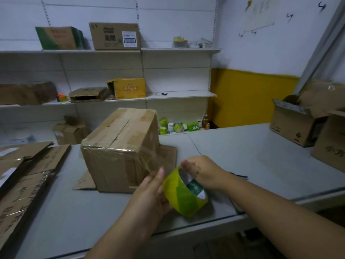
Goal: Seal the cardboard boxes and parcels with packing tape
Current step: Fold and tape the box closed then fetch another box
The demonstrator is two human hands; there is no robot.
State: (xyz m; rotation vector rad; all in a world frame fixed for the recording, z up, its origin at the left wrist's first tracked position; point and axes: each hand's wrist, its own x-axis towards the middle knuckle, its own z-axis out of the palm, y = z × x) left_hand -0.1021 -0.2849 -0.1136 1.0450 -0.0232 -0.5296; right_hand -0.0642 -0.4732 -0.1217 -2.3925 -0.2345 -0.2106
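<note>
While the brown cardboard box [119, 146] stands on the grey bench [242, 156], the left hand [153, 193] cups the yellow-green packing tape roll [179, 199] near it, and the right hand [203, 172] hooks its fingers inside the core.

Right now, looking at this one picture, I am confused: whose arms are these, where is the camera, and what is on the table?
No machine here: a person wears one camera on the head, looking forward and down, so you see their own arms. The left hand and right hand hold a yellow-green tape roll together; the right hand's fingers reach into its core. A clear strip runs from the roll to the closed cardboard box on the grey table. Flattened cardboard lies left, open boxes stand right.
</note>
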